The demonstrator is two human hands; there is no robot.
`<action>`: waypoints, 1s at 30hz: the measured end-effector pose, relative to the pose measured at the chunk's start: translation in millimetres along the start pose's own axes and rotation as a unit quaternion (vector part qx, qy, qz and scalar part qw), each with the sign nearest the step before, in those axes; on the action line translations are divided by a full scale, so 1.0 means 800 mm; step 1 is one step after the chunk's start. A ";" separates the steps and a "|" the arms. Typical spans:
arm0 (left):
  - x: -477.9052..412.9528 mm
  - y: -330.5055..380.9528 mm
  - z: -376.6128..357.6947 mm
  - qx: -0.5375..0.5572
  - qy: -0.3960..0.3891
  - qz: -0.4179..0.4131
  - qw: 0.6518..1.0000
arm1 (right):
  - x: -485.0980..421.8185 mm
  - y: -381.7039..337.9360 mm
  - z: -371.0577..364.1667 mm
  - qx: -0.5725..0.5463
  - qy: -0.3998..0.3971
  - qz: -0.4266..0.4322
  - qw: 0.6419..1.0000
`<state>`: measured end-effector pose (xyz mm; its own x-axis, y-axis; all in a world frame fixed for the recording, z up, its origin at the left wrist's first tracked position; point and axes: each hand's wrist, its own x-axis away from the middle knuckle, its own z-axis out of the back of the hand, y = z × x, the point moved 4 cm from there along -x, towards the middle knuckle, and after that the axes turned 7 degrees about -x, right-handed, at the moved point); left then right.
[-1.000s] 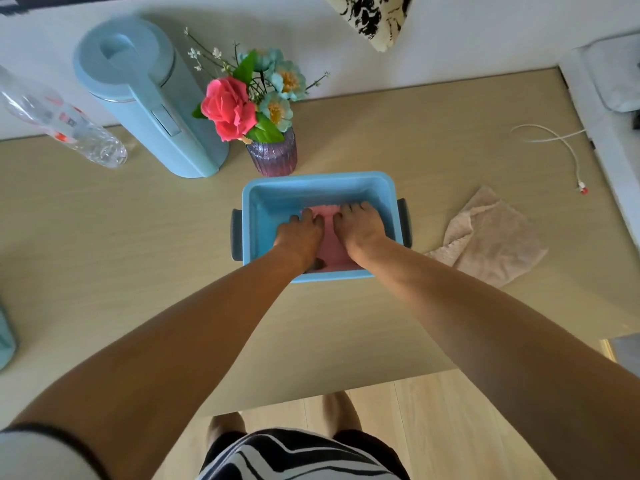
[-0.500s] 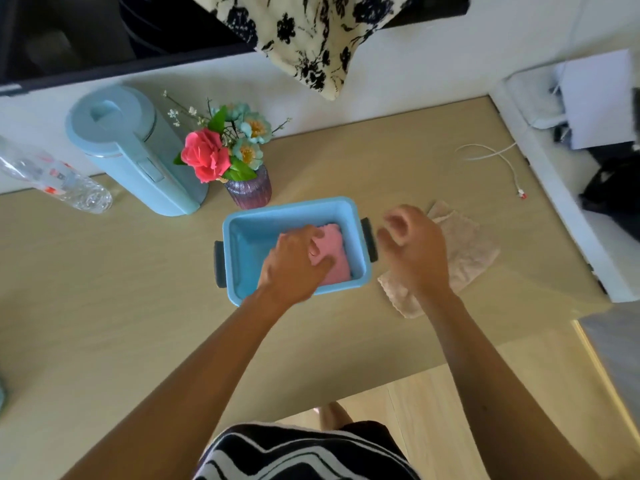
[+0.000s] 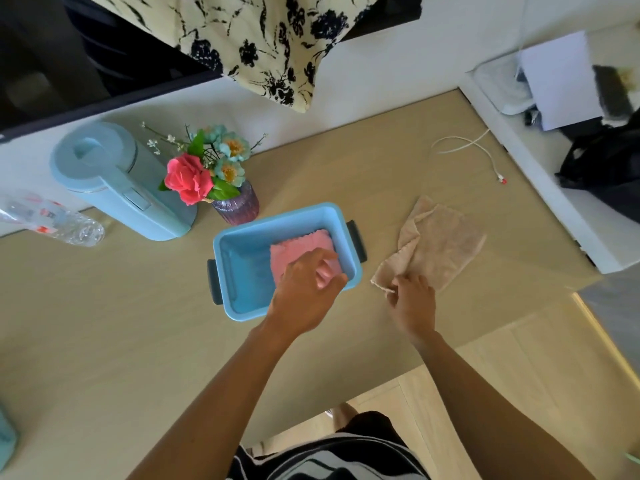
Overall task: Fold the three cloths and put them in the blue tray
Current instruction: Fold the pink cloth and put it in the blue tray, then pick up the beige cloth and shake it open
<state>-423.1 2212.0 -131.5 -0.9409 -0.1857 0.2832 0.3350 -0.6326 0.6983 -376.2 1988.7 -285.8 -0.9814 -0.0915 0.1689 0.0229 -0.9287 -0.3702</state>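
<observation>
In blue tray (image 3: pixel 242 251): 1 pink cloth (image 3: pixel 301 249); beside: 1 beige cloth (image 3: pixel 440 247).

Bare table (image 3: pixel 346 161) open behind tray (image 3: pixel 221 261) and beige cloth (image 3: pixel 440 244); vase (image 3: pixel 237 206) and kettle (image 3: pixel 114 181) crowd tray's far-left; cable (image 3: pixel 485 150) far right.

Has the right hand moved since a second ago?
Yes. The right hand left the blue tray and went rightward to the near corner of the beige cloth.
</observation>
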 end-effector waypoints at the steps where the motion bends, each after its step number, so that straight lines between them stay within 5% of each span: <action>1: 0.002 -0.001 0.002 0.000 -0.002 0.000 1.000 | -0.005 -0.001 0.004 -0.008 0.008 0.000 1.000; 6: 0.007 0.002 0.019 0.017 -0.003 -0.002 1.000 | -0.018 -0.007 0.076 -0.170 0.081 -0.070 0.980; 10: 0.011 0.030 0.040 0.035 -0.005 -0.048 0.998 | -0.022 -0.042 0.179 -0.244 0.125 -0.016 0.962; 19: 0.029 0.103 0.148 0.037 0.064 -0.212 0.975 | 0.030 -0.221 0.352 -0.302 -0.010 0.192 0.934; 25: 0.065 0.100 0.238 0.039 -0.011 -0.231 0.972 | 0.087 -0.350 0.358 -0.371 -0.084 0.255 0.889; 30: 0.103 0.055 0.310 0.073 0.031 -0.225 0.971 | 0.117 -0.431 0.333 -0.387 -0.116 0.280 0.871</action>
<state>-474.1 2355.2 85.4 -0.9934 0.0371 -0.1087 -0.1112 -0.5478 0.8292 -425.5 2204.6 100.8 -0.7905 -0.6060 -0.0888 0.2610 -0.2020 -0.9440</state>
